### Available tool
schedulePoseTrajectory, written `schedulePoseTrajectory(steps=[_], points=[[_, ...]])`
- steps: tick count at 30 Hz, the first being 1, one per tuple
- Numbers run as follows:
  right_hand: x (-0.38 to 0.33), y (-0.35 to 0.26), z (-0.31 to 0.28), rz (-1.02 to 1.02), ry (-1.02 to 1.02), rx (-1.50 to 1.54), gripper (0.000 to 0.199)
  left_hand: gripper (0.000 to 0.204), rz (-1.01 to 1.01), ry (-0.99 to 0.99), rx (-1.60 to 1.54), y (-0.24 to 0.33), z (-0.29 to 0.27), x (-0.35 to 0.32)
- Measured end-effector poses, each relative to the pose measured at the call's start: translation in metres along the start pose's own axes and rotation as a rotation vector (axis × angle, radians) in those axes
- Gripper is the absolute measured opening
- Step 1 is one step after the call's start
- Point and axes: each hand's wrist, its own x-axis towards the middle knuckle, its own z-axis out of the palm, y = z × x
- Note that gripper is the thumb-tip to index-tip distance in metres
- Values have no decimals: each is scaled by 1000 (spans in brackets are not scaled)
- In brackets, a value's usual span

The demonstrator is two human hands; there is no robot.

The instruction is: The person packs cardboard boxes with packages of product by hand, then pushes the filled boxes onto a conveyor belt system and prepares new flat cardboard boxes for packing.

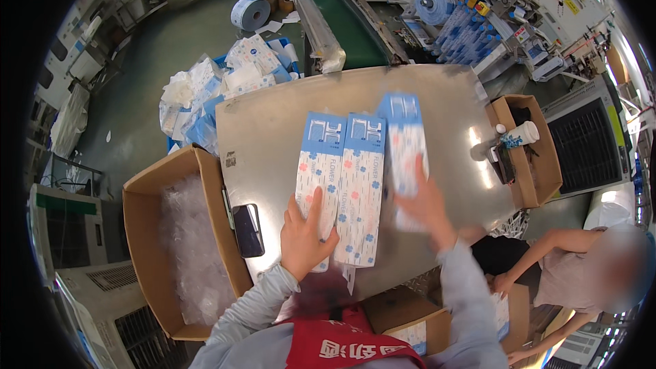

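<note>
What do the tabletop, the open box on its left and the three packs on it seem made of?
Tabletop: probably metal, smooth, given bright reflections. Open box: likely cardboard, judging by matte brown walls. Three packs: printed wrap, perhaps slightly glossy plastic film, judging by a translucent end.

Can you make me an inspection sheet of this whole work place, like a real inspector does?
Surface: shiny metal-looking table, with bright glare at right.
Job's things: three long white flower-printed packs, each with one blue end.
Clutter: black rectangular phone; brown cardboard box holding crumpled clear plastic.
Grips: left grip on the left pack; right grip at the right pack, blurred, so tightness can't be told.
Cables: nothing seen on the table.
Surroundings: heap of white-and-blue wrappers beyond the table; another person at right.
</note>
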Motion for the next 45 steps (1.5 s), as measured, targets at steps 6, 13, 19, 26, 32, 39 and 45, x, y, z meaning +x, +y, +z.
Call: schedulePoseTrajectory(steps=[6, 13, 19, 26, 32, 39, 45], points=[[-212, -56, 8, 91, -63, 274, 92, 86, 103, -193, -14, 12, -14, -63], [-199, 25, 23, 489, -287, 901, 67, 96, -375, -850, -699, -26, -23, -24], [-189, 19, 2, 669, -465, 1027, 65, 105, -337, -1151, -765, -41, -18, 0], [-217, 21, 49, 444, -197, 1206, 60, 75, -439, -1089, -951, -67, -1, -12], [-270, -26, -13, 182, 3, 1241, 66, 71, -165, -850, -1137, -27, -37, -31], [-440, -53, -31, 170, 505, 903, 71, 84, 670, -991, -1020, 77, -38, -18], [-556, -139, -56, 635, 634, 512, 72, 90, 1016, -1662, -890, 296, -18, -42]])
